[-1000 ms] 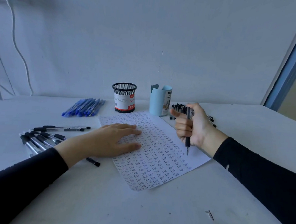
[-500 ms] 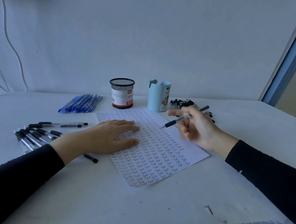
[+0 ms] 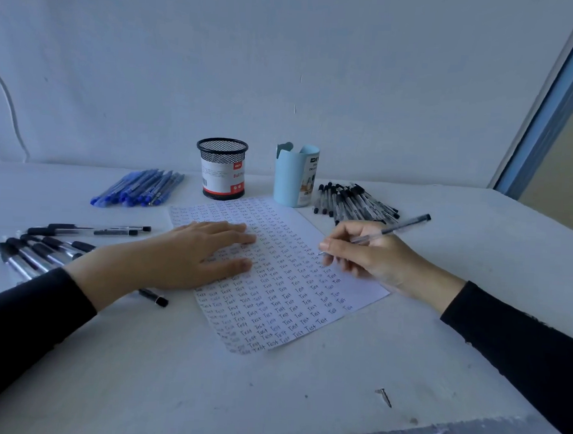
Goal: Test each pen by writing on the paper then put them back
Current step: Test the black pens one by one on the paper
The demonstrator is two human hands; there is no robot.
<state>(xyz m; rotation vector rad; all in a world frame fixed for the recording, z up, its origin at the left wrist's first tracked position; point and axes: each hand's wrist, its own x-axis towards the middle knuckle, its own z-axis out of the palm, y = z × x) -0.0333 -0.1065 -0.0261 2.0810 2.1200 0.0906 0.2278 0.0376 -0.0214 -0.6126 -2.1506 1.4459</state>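
A white sheet of paper [image 3: 294, 303], covered in rows of the word "Test", lies in the middle of the table. My left hand [image 3: 190, 258] rests flat on its left part, fingers spread, holding nothing. My right hand [image 3: 369, 254] grips a clear black-capped pen [image 3: 400, 227] in a writing hold, its tip touching the paper's right side. A pile of black pens [image 3: 352, 200] lies behind my right hand. Blue pens [image 3: 137, 189] lie at the back left, and more black pens [image 3: 44, 247] at the left.
A black mesh pen cup [image 3: 222, 168] and a light blue holder [image 3: 295, 176] stand at the back centre against the wall. One black pen [image 3: 154, 298] pokes out under my left wrist. A small nail [image 3: 384, 396] lies near the table's front edge.
My right hand turned the pen from an upright fist grip into a writing hold and lowered its tip onto the paper. My left hand stayed flat on the sheet.
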